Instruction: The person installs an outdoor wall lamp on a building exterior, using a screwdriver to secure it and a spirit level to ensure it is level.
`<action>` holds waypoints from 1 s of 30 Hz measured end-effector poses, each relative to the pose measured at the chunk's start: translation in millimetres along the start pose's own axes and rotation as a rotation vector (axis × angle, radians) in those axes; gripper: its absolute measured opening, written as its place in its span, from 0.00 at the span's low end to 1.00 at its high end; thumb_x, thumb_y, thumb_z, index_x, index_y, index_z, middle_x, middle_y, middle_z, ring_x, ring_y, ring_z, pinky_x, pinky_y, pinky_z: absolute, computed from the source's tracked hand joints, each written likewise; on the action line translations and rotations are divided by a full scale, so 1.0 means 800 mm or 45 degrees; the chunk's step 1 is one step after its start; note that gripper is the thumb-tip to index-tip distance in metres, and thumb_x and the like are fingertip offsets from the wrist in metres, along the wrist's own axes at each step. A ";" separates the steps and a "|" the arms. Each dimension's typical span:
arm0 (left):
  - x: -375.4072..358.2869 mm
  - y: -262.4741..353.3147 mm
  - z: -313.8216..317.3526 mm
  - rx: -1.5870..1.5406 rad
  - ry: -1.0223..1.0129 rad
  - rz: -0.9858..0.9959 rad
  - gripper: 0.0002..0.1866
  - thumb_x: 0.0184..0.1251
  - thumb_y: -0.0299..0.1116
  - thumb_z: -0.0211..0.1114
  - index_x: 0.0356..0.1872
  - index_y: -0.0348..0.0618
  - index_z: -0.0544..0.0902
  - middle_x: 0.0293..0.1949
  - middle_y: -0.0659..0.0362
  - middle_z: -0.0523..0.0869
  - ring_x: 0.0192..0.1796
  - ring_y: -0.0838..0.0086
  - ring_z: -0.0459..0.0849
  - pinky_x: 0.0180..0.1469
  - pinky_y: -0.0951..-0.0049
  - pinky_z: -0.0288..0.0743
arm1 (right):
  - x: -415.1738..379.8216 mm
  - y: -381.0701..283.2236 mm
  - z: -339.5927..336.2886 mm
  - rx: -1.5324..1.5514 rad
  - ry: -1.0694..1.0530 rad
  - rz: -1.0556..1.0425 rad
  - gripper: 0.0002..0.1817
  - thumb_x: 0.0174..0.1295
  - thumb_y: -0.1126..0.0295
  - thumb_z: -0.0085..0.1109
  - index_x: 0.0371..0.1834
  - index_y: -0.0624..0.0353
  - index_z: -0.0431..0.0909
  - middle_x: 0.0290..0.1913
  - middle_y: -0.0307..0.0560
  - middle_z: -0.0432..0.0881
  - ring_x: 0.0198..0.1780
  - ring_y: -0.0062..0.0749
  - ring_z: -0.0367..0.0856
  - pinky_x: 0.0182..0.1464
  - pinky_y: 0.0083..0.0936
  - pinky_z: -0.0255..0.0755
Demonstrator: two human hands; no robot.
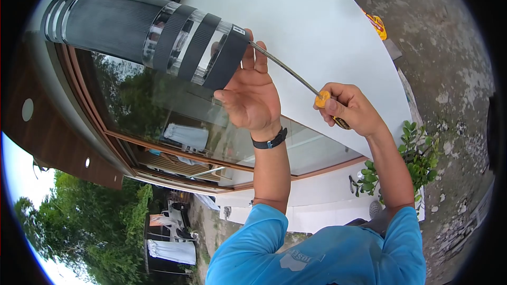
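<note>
A black outdoor wall lamp (107,22) with ribbed sides and clear bands juts across the upper left. At its near end, my left hand (253,92) cups the black cap, palm toward me, thumb at the lower edge and fingers reaching along the end face. My right hand (353,110) is closed round the yellow and black handle of a screwdriver (288,69). The long metal shaft runs up to the cap's corner, beside my left fingertips. Whether the tip sits in a screw cannot be made out.
Behind the lamp is a white wall (317,26), with a brown-framed glass window (132,95) alongside. A leafy plant (417,150) grows near my right forearm. A yellow bag (377,25) lies on the rough concrete ground (449,58).
</note>
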State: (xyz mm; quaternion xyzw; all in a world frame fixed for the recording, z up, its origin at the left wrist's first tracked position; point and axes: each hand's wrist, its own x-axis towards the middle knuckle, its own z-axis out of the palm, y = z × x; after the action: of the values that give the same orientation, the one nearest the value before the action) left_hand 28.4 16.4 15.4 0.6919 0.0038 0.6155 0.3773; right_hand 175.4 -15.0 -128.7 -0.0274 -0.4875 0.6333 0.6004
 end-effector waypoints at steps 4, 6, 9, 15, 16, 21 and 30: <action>0.001 0.000 0.003 0.006 0.020 -0.018 0.44 0.71 0.65 0.61 0.75 0.44 0.64 0.75 0.43 0.64 0.78 0.46 0.64 0.77 0.47 0.66 | 0.000 -0.003 0.003 -0.104 0.040 -0.023 0.18 0.72 0.56 0.66 0.42 0.63 0.81 0.29 0.34 0.78 0.30 0.15 0.73 0.33 0.15 0.70; -0.005 -0.002 -0.008 0.024 -0.094 -0.111 0.47 0.69 0.66 0.63 0.77 0.44 0.61 0.76 0.44 0.63 0.78 0.46 0.63 0.76 0.46 0.66 | -0.003 0.011 -0.003 -0.284 0.106 -0.063 0.17 0.72 0.56 0.65 0.43 0.62 0.81 0.30 0.34 0.78 0.31 0.14 0.74 0.34 0.15 0.69; -0.053 -0.009 -0.020 0.105 -0.059 -0.357 0.51 0.66 0.66 0.66 0.79 0.45 0.55 0.77 0.44 0.60 0.78 0.46 0.64 0.77 0.46 0.65 | -0.023 0.044 0.004 -0.330 0.384 -0.089 0.16 0.72 0.57 0.66 0.43 0.62 0.81 0.37 0.35 0.78 0.32 0.13 0.74 0.35 0.15 0.70; -0.265 -0.026 -0.023 0.116 0.073 -0.824 0.28 0.80 0.34 0.60 0.75 0.40 0.64 0.68 0.51 0.75 0.67 0.67 0.75 0.67 0.65 0.72 | -0.052 0.064 0.079 -0.892 0.486 -0.117 0.22 0.70 0.54 0.65 0.61 0.52 0.85 0.63 0.46 0.70 0.62 0.33 0.68 0.61 0.32 0.70; -0.273 -0.024 -0.023 0.134 0.141 -0.735 0.25 0.80 0.33 0.60 0.73 0.40 0.66 0.66 0.51 0.76 0.64 0.69 0.76 0.64 0.66 0.75 | -0.053 0.061 0.089 -1.057 0.430 -0.034 0.21 0.69 0.54 0.66 0.61 0.50 0.86 0.64 0.47 0.70 0.64 0.35 0.67 0.65 0.35 0.68; -0.294 -0.014 -0.039 0.014 0.492 -0.618 0.13 0.80 0.31 0.59 0.59 0.41 0.72 0.51 0.56 0.79 0.52 0.75 0.78 0.52 0.68 0.82 | 0.027 -0.016 0.122 -0.778 0.400 -0.264 0.57 0.54 0.40 0.76 0.80 0.60 0.57 0.70 0.47 0.69 0.65 0.41 0.72 0.65 0.37 0.67; -0.302 -0.017 -0.044 -0.177 0.343 -0.698 0.17 0.81 0.36 0.59 0.63 0.39 0.73 0.49 0.58 0.79 0.48 0.77 0.78 0.47 0.73 0.81 | 0.121 -0.073 0.133 -0.504 0.189 -0.565 0.46 0.60 0.53 0.74 0.76 0.62 0.61 0.75 0.51 0.69 0.75 0.40 0.69 0.78 0.42 0.61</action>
State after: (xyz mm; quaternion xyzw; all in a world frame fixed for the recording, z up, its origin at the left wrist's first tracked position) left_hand -54.1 -68.8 -198.3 0.5498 0.1980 0.5758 0.5719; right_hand 125.5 -12.5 18.0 -0.0828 -0.5504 0.3756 0.7410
